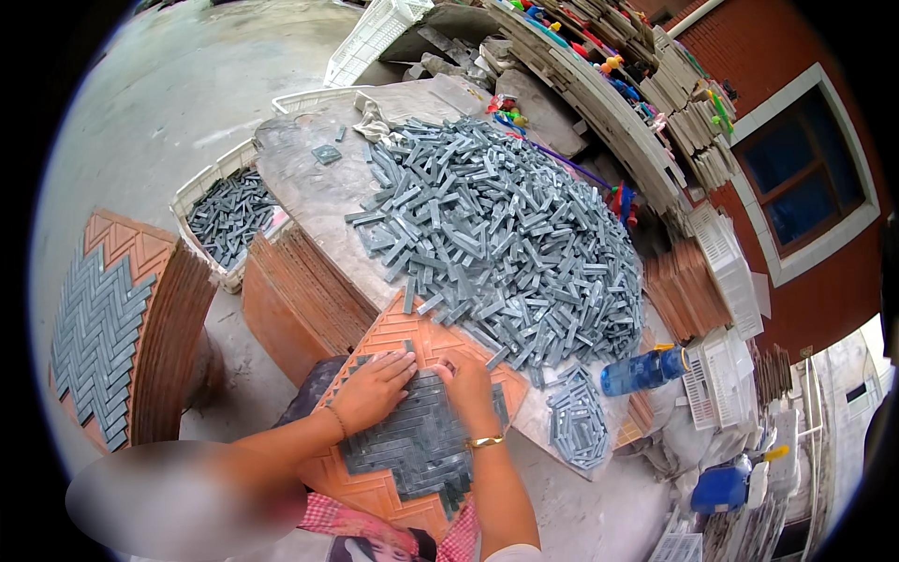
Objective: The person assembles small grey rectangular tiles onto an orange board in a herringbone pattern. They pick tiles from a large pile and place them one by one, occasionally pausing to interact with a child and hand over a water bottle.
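An orange mould tray (pixel 361 482) with zigzag slots lies tilted before me at the table's near edge. Dark grey tile strips (pixel 412 445) fill much of its middle in a herringbone pattern. My left hand (pixel 376 386) rests on the tray with fingers stretched out flat over the strips. Close by on the right, my right hand (pixel 465 382) has its thumb and fingers pinched at the upper edge of the laid strips. What sits in that pinch is too small to make out. Beyond the tray rises a big heap of loose grey strips (pixel 506 225).
Left of me, a stack of orange trays (pixel 178 328) is topped by a filled one. More trays (pixel 300 290) stand beside a white crate (pixel 178 211) of strips. A blue bottle (pixel 637 373) and a small pile of strips (pixel 576 417) are on the right.
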A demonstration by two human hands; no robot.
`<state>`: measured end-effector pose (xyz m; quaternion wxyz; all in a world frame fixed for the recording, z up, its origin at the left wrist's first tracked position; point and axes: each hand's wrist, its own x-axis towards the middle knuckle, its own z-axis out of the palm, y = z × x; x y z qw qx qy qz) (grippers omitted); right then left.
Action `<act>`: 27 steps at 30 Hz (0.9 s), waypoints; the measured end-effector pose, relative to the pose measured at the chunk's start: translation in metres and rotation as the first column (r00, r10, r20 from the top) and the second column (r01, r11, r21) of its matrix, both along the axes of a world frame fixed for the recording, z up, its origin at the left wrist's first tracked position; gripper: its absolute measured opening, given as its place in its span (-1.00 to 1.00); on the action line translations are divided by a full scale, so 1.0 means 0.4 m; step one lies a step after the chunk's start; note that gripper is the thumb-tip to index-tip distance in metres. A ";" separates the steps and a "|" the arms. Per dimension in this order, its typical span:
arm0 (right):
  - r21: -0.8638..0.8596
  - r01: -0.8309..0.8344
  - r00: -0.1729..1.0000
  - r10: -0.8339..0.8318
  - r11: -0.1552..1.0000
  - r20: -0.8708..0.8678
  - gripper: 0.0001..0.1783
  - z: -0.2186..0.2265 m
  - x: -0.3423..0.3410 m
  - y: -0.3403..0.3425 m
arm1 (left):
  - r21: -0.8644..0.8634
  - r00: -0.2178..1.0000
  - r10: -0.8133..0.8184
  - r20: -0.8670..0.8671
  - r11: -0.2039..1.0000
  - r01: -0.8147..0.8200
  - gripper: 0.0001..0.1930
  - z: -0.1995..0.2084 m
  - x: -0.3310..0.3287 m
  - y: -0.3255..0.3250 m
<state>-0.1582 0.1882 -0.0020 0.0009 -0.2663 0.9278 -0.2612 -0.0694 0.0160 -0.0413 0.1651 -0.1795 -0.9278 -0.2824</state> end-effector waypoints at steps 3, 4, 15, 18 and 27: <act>-0.055 0.175 0.982 -0.178 0.983 -0.069 -0.90 0.017 -0.012 0.061 | 0.042 1.000 -0.011 -0.005 0.999 0.011 -0.46 -0.005 -0.002 0.002; -0.170 0.212 0.975 -0.221 0.962 -0.033 -0.92 0.024 -0.006 0.083 | -0.003 1.000 0.011 0.015 1.000 -0.010 -0.42 -0.003 0.002 0.004; -0.521 0.591 0.801 -0.368 0.616 0.473 -0.92 -0.010 0.181 0.163 | -0.195 0.989 -0.006 0.147 0.980 0.035 -0.04 0.031 -0.025 0.210; -0.581 0.620 0.784 -0.397 0.527 0.477 -0.91 -0.004 0.174 0.177 | 0.003 0.936 -0.325 0.139 0.945 0.327 -0.19 0.022 0.002 0.251; -0.438 0.433 0.884 -0.467 0.788 0.034 -0.80 -0.029 -0.001 0.157 | -0.214 0.991 -0.054 0.126 0.974 0.080 -0.29 0.047 -0.020 0.052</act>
